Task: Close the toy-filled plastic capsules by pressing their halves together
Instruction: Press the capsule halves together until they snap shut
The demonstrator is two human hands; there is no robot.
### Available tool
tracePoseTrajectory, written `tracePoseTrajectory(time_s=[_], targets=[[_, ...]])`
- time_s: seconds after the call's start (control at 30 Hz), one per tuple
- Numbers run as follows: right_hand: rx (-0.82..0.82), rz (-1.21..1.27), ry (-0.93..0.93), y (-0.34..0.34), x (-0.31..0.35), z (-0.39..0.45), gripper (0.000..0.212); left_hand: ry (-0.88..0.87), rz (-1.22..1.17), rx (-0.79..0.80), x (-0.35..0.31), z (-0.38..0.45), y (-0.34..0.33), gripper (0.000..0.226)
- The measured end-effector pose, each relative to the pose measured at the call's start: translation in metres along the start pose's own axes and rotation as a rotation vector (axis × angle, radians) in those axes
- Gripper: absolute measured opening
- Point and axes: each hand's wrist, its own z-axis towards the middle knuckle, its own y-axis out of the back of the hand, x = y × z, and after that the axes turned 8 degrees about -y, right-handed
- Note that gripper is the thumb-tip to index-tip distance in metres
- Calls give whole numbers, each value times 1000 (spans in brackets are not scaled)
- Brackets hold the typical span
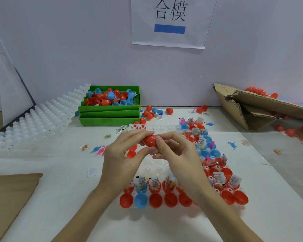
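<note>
Nearest the viewer, two forearms reach over the clear moulded holding tray, the landmark for this report. Above its middle, the left hand and right hand together pinch one glossy red plastic capsule, fingertips curled tightly round it from either end; the halves appear joined or nearly so.

Risk, in my judgement: uneven pressure could leave the seam unlatched or trap a toy packet in the joint, and smooth plastic may slip from the fingertips onto the open halves below.

Open red and blue halves with packets fill the tray's near rows and right side. Behind the tray's left end sit stacked green plastic bins of loose halves. Right of the tray, torn brown cardboard. White table covering underneath; pale wall with printed paper sign behind.
</note>
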Motion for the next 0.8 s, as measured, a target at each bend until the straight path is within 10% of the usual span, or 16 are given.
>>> tracePoseTrajectory(time_s=[0.8], targets=[[30,302,-120,-3,-1,-6,15,-43,41,156,4,-2,-2,49]])
